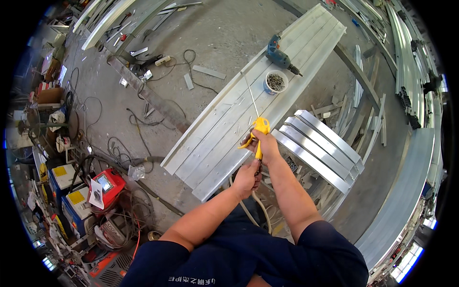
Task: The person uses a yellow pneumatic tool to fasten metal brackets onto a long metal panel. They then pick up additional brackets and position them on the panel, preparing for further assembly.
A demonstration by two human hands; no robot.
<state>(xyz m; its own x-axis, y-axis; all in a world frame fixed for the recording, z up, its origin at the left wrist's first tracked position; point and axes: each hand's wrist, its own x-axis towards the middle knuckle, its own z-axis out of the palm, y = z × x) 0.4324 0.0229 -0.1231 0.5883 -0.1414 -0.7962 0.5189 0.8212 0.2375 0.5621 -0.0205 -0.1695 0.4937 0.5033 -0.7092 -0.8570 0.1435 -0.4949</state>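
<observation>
My right hand point(268, 144) is wrapped round the handle of a yellow air blow gun point(261, 125). Its long thin nozzle points away from me over a bench of pale metal planks point(203, 160). Just below, my left hand point(245, 181) grips the hose fitting at the base of the handle; the fitting itself is mostly covered by fingers. A beige air hose point(263, 210) hangs from there toward my legs. Small bits and slivers lie scattered on the planks under the nozzle.
Farther along the planks are a white tub point(267, 88) of screws and a teal-and-black power drill point(281, 57). Several shiny metal bars point(319, 152) lie at the right. Cables point(119, 150) trail over the floor at left, near a red machine point(109, 184). Long metal profiles point(401, 52) line the far right.
</observation>
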